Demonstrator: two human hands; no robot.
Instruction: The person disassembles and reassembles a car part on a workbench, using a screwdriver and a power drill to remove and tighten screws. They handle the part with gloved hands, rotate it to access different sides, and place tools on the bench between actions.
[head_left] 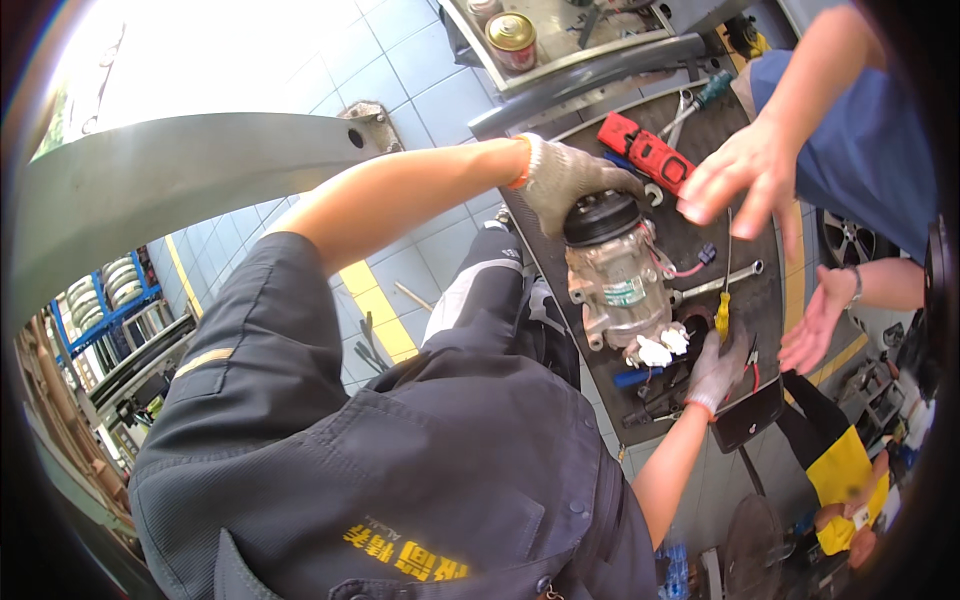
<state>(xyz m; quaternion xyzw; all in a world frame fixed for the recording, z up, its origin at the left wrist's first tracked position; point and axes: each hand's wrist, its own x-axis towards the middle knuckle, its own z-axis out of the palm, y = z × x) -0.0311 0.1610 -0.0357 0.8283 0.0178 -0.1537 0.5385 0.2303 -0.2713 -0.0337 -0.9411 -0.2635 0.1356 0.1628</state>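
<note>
Compressor (618,282): silver metal body, sitting on the worktop (700,222), on the side near the person.
Which way it points: the black pulley (602,220) is at the top end, leaning a little left in the view. The other end, with white wads (656,349) on it, is low and a little to the right. The long way of the body runs between these two ends. I cannot tell if it stands up or lies down.
Left hand (578,182): in a pale knit glove, fingers bent over the rim of the pulley.
Right hand (718,370): gloved too, right by the yellow handle of a screwdriver (722,312). I cannot tell if it grips it.
Co-worker: one bare hand (748,180) is spread out over the worktop. The other (822,318) is open by the far edge.
Worktop: dark and full of tools. A red tool (645,150) lies past the pulley, near a screwdriver with a teal handle (712,90). A wrench (722,285) is right of the compressor.
Room: pale blue floor tiles (425,65) with a yellow stripe (378,305). A blue rack (108,318) is far left. A can (512,42) sits on a tray (545,75) at the top.
</note>
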